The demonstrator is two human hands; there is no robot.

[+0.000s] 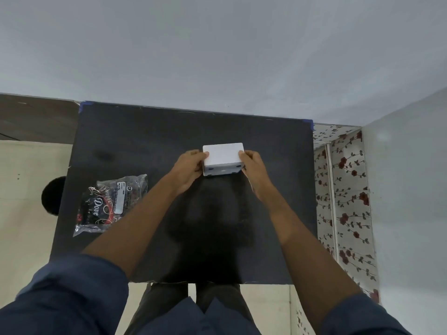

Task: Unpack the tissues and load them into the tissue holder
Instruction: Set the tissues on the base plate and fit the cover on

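Note:
A white box-shaped tissue holder [223, 157] sits near the middle of the black table [145, 141]. Small dark round feet show on the side facing me. My left hand [189, 169] grips its left end and my right hand [254, 169] grips its right end. A crumpled clear plastic tissue pack [110, 204], printed black and red with the word Dove, lies on the table's left part, well apart from both hands. I cannot see any tissues.
The table's far edge meets a grey wall, with blue tape at both far corners. A floral-patterned panel [343, 189] stands right of the table. A dark round object [53, 195] sits off the left edge.

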